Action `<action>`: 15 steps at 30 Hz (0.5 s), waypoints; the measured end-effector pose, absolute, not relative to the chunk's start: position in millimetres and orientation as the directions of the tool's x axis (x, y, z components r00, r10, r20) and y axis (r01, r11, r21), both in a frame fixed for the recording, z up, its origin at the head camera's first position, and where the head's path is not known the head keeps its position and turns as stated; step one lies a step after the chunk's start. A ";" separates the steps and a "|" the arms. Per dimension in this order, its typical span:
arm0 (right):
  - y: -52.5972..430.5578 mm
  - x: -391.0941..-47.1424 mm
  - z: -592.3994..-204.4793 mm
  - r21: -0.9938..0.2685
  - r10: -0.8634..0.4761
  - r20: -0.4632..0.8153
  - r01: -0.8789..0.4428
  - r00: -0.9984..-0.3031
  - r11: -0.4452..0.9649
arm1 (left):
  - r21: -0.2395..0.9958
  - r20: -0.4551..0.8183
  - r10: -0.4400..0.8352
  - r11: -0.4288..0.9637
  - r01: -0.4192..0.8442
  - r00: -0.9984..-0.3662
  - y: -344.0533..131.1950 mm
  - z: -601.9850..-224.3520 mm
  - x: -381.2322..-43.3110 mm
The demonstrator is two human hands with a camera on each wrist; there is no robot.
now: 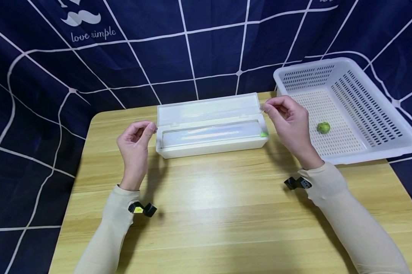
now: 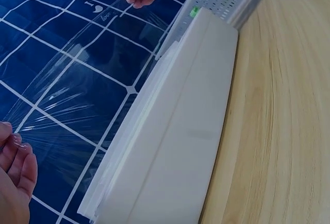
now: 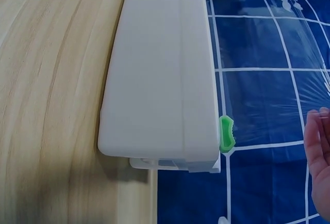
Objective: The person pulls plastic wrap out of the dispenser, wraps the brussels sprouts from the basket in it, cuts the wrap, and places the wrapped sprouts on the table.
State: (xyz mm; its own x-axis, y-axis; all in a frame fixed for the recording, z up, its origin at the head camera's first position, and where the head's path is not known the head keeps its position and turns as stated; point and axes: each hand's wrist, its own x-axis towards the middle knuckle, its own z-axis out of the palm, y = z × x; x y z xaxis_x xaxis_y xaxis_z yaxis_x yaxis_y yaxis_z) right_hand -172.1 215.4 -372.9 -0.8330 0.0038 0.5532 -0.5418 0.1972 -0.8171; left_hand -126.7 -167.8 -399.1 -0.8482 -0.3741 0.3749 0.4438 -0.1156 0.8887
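Note:
A white cling film dispenser box (image 1: 213, 148) stands on the table with its lid (image 1: 209, 108) tipped back and a film roll inside. Clear cling film (image 2: 67, 90) stretches between the two hands above the box, creased towards the fingers in the left wrist view. My left hand (image 1: 135, 150) pinches one corner of the film, near the box's left end. At the right end, my right hand (image 1: 289, 123) pinches the other corner. A green slide cutter (image 3: 227, 133) sits at the box's right end.
A white perforated basket (image 1: 370, 110) stands at the right, with a small round green vegetable (image 1: 323, 128) in it. The wooden table (image 1: 206, 213) reaches forward from the box. A dark blue cloth with white lines (image 1: 213, 57) hangs behind.

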 end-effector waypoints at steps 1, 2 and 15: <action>215.3 -172.2 -372.7 -0.818 0.004 0.552 -0.541 -0.834 0.195 | 0.887 0.379 -0.373 -0.115 0.447 -0.847 -167.8 -399.0 -127.0; 215.4 -172.4 -372.4 -0.818 0.003 0.553 -0.542 -0.833 0.194 | 0.885 0.382 -0.373 -0.117 0.451 -0.845 -167.8 -399.1 -127.3; 215.6 -172.3 -371.4 -0.824 0.002 0.544 -0.534 -0.839 0.188 | 0.878 0.420 -0.354 -0.074 0.473 -0.836 -169.5 -400.0 -127.4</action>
